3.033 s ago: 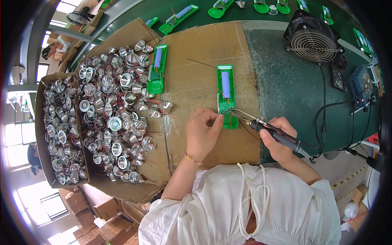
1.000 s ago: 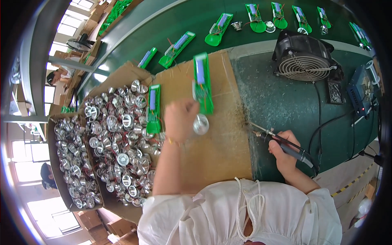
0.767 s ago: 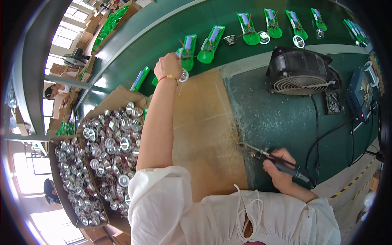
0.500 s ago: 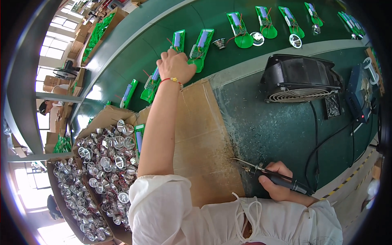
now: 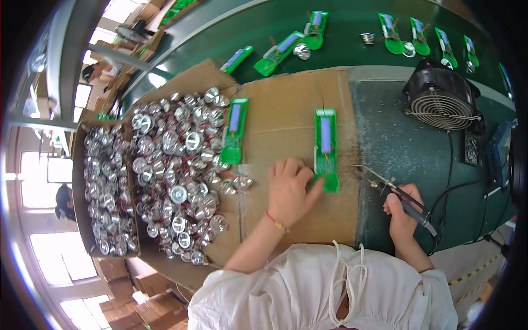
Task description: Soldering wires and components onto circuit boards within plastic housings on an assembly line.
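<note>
Back from the far housings [image 5: 280, 52], the left hand [image 5: 290, 190] has come down over the brown cardboard sheet [image 5: 286, 110], and we now see a green housing [image 5: 330, 157] on the sheet's right part, bare half a second ago.

Broadest before us is the dark green bench [image 5: 385, 124], sprinkled with pale bits. At left we have a brown carton [image 5: 192, 78] heaped with silvery reflectors [image 5: 177, 193]. Next in size, a black fan [image 5: 443, 107] with a round wire guard stands at right.

Our green housing lies lengthwise away from us; a second housing [image 5: 235, 132] rests at the sheet's left, beside the carton.

Our left hand has loosely bent fingers, its thumb at the housing's lower left side; whether they grip it, we cannot tell. Our right hand [image 5: 401, 220] is wrapped around a soldering iron [image 5: 415, 211], its tip near the sheet's right edge, apart from the housing.

Smaller again, a lilac battery [image 5: 325, 135] sits in the housing's upper half.
</note>
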Action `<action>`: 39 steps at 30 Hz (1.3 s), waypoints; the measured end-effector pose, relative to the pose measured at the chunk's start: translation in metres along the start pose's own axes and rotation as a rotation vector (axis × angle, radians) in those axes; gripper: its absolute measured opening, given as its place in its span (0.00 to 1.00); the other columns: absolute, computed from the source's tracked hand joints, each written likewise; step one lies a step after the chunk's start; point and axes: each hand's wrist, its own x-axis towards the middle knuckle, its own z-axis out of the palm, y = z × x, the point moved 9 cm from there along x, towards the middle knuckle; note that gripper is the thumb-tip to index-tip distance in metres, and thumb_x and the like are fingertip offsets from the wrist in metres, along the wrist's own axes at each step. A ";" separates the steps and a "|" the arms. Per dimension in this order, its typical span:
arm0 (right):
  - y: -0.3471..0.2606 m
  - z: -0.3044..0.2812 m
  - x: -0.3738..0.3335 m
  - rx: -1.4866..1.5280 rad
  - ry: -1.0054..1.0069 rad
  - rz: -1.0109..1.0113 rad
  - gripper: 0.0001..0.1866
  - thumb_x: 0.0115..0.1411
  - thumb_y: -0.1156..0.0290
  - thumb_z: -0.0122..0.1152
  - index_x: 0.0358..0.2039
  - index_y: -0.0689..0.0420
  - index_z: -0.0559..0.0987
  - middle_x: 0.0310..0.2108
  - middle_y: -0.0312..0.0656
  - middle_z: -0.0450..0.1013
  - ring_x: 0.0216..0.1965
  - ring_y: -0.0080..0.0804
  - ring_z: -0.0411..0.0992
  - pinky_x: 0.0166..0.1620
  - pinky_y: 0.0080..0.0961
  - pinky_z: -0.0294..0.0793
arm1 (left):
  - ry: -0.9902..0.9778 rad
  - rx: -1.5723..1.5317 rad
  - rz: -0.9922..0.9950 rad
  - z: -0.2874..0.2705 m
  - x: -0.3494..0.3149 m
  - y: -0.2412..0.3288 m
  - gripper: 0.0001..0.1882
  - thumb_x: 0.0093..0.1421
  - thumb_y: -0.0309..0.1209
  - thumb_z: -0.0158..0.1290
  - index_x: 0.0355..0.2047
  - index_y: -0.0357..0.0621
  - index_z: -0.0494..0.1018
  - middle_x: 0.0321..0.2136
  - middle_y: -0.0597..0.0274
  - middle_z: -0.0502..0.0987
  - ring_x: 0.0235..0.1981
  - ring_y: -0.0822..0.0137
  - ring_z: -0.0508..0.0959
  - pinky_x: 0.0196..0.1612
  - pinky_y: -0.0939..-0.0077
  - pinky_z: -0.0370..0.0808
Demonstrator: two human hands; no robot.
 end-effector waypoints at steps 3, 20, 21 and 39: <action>0.000 -0.008 -0.004 0.027 0.047 -0.017 0.06 0.53 0.76 0.56 0.29 0.61 0.69 0.19 0.37 0.67 0.19 0.18 0.65 0.23 0.13 0.65 | 0.120 -0.046 -0.162 -0.020 -0.040 -0.029 0.08 0.46 0.33 0.57 0.23 0.46 0.70 0.26 0.58 0.69 0.31 0.56 0.69 0.34 0.65 0.63; -0.015 -0.016 -0.048 0.066 0.034 -0.080 0.06 0.52 0.76 0.57 0.28 0.62 0.69 0.20 0.37 0.68 0.19 0.18 0.66 0.23 0.13 0.66 | 0.456 -0.038 -0.163 -0.084 -0.076 -0.066 0.04 0.46 0.25 0.57 0.25 0.45 0.74 0.31 0.62 0.74 0.39 0.57 0.71 0.45 0.61 0.64; -0.016 -0.015 -0.051 0.043 0.022 -0.080 0.07 0.51 0.76 0.58 0.28 0.62 0.69 0.20 0.37 0.68 0.19 0.18 0.66 0.23 0.13 0.66 | 0.418 -0.175 -0.164 -0.082 -0.076 -0.056 0.04 0.47 0.23 0.56 0.26 0.40 0.73 0.28 0.58 0.76 0.37 0.56 0.74 0.43 0.63 0.67; -0.029 0.040 -0.036 -0.088 -0.195 -0.242 0.08 0.51 0.75 0.61 0.27 0.63 0.70 0.23 0.37 0.69 0.22 0.15 0.64 0.25 0.13 0.64 | 0.097 -0.603 -0.409 0.007 -0.053 -0.022 0.06 0.52 0.29 0.55 0.24 0.38 0.74 0.23 0.58 0.74 0.24 0.63 0.73 0.29 0.73 0.69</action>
